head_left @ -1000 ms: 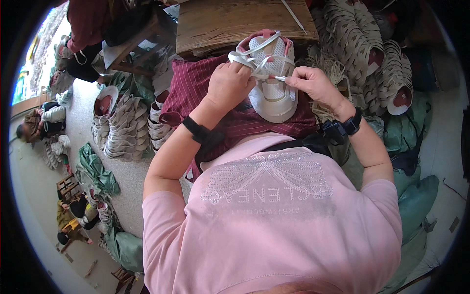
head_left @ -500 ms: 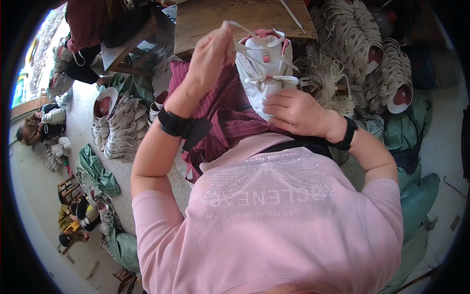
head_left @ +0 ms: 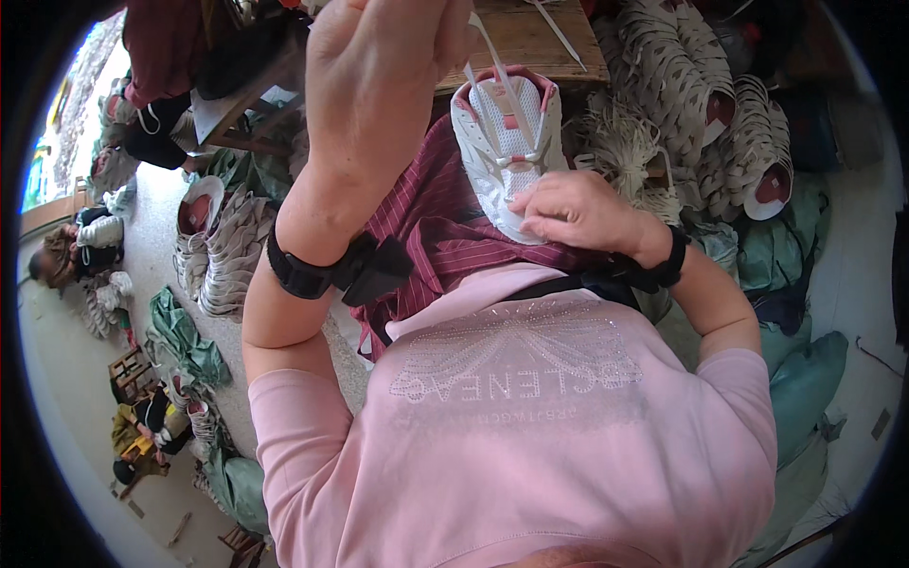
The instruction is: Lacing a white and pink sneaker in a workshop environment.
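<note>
A white mesh sneaker (head_left: 488,182) with a pink lining rests on the maroon striped cloth over my lap, toe toward me. My left hand (head_left: 383,71) is raised high above and to the left of its opening, fingers closed on a white shoelace (head_left: 492,45). The lace stretches from that hand down to the eyelets; its gripped end is hidden. With bent fingers, my right hand (head_left: 589,216) holds the sneaker at its toe end; the thumb is partly hidden.
Beyond the sneaker stands a wooden table (head_left: 544,43) with a loose white lace on it. A bundle of pale laces (head_left: 625,147) hangs at the right, near stacked shoe uppers (head_left: 668,76). More uppers (head_left: 232,251) stand on the floor at left. Other people sit farther left.
My left hand has risen toward the camera, drawing the lace up. The loops across the sneaker have gone narrow and straight. My right hand stays at the toe.
</note>
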`<move>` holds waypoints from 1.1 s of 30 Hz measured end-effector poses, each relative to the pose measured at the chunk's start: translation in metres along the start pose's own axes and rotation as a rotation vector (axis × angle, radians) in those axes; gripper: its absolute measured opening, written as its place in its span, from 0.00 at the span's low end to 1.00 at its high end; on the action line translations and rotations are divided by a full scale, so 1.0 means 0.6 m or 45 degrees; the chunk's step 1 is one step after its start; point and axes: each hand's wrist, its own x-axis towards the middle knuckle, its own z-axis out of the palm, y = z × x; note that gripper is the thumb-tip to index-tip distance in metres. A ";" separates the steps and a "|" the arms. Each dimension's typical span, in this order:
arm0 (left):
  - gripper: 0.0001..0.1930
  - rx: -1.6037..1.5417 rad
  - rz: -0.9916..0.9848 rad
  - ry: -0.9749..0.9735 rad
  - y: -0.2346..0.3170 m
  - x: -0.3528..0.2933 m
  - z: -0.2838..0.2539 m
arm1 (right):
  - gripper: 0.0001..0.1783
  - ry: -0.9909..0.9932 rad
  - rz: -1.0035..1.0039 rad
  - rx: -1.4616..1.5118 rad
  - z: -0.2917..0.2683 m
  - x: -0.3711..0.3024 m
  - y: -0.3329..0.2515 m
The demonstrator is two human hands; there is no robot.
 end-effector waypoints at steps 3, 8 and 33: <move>0.22 -1.690 -0.434 0.017 -0.010 0.003 -0.006 | 0.07 0.058 -0.012 0.370 -0.007 0.006 0.011; 0.21 0.047 -0.067 -0.037 -0.009 0.002 -0.024 | 0.07 0.395 0.294 0.593 -0.038 0.034 0.004; 0.08 -1.091 -0.322 0.857 -0.060 -0.149 -0.689 | 0.15 1.502 0.563 2.171 -0.267 -0.252 0.297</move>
